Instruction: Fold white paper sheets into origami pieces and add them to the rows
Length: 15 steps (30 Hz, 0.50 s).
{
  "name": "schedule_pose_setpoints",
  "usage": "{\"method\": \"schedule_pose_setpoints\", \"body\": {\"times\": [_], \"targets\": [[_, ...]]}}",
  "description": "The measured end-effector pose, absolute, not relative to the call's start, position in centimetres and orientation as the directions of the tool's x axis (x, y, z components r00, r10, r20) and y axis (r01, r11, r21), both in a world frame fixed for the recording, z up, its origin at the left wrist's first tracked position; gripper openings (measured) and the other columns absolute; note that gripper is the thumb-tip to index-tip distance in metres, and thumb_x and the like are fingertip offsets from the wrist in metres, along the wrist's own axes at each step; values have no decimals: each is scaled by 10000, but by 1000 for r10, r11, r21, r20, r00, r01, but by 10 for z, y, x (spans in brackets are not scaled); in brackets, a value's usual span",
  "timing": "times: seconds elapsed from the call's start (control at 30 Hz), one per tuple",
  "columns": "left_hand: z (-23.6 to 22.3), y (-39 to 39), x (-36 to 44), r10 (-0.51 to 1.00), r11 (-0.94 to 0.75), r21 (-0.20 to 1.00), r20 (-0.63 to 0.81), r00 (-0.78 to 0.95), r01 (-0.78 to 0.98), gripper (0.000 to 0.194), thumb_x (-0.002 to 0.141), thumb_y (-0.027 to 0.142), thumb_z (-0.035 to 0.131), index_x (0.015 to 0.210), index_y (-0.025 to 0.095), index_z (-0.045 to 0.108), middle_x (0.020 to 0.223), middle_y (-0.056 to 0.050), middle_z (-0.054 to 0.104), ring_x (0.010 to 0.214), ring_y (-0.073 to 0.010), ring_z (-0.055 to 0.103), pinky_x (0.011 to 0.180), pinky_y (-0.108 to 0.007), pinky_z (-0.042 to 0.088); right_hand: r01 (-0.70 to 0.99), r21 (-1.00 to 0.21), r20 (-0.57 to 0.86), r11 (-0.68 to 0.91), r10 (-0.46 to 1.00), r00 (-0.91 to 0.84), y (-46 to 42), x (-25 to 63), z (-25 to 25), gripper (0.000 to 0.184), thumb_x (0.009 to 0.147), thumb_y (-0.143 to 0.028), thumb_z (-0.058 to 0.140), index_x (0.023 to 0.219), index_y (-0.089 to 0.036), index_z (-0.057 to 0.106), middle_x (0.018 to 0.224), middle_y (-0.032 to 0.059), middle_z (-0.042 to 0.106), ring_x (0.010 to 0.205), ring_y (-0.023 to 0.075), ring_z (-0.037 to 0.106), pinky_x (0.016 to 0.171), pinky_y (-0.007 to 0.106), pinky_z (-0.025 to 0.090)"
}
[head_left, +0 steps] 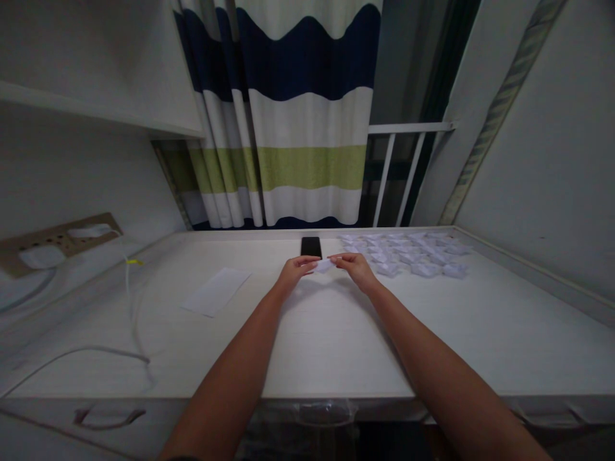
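Holding small white paper piece (323,266) above worktop (336,346), left hand (298,269) and right hand (354,266) at opposite ends, each grip nearly closed, fingertips pinching paper. Black phone (311,247) just beyond left hand; I see folded papers (408,253) in rows at right.

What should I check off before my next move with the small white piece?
1. Left hand on the small white piece: ok, fingers at its left end.
2. Right hand on it too: ok, fingers at its right end.
3. Folds in that piece sharp: cannot tell, too small.
4. Phone clear of the left hand: cannot tell, they overlap in view.
5. Flat sheet away from both hands: ok, off to the left.
6. Loose cable clear of the left forearm: ok, visible gap.
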<state>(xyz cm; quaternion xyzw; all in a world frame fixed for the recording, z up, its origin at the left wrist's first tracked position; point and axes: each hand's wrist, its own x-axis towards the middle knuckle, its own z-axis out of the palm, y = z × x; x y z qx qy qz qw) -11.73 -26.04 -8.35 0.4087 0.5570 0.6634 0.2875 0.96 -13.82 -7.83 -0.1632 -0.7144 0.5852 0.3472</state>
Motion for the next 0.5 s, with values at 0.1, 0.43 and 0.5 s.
{"method": "schedule_pose_setpoints", "body": {"times": [0.1,0.43,0.5], "targets": [[-82,-260,-114,817,-202,967,253,-518,153,295,557,328,702,786,142,691,765,-52,680,719,-149,587,737,-287,444,-172,-949,303,264,615,-728,-143,8,-79,260,557,-372,670,700,-158,706,626,19,656,601,125,522,637,279,395],[-81,-262,-115,781,-171,935,322,-536,312,268,600,344,662,764,134,698,754,-56,690,735,-179,597,739,-294,424,-197,-966,258,167,600,-757,-148,5,-78,294,577,-424,653,714,-170,707,702,40,675,672,138,557,684,293,417],[-81,-262,-115,778,-162,934,319,-541,318,270,602,345,660,766,134,698,751,-58,690,737,-184,598,738,-297,423,-195,-963,267,184,596,-757,-148,5,-78,297,583,-427,647,717,-170,708,692,39,674,663,137,552,675,290,412]]}}
